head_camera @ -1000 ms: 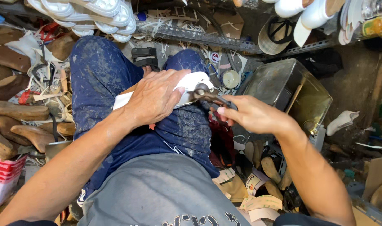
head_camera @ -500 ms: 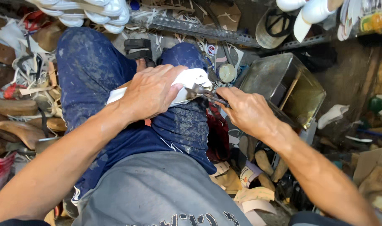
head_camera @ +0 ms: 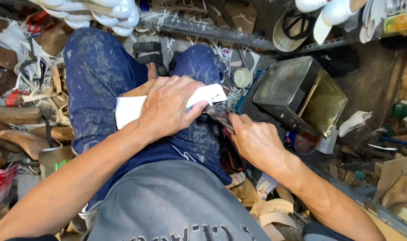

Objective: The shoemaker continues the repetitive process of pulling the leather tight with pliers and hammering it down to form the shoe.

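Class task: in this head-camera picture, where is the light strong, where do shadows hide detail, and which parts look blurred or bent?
Head view: light falls evenly on the left hand and white piece; the tin shows dull glare; its right side sinks into shadow; the tool at the right hand is slightly blurred; wide lens bends the edges.

Upper right: we see a square metal tin (head_camera: pixel 301 96), open and tilted, with a white shoe form (head_camera: pixel 354 122) just beside it.
Left edge: wooden shoe lasts (head_camera: pixel 16 127) lie stacked.
Top left: white soles (head_camera: pixel 96 13).
Bottom centre: cardboard scraps (head_camera: pixel 268 209) on the floor.
Centre top: 1 black sandal (head_camera: pixel 147 51).
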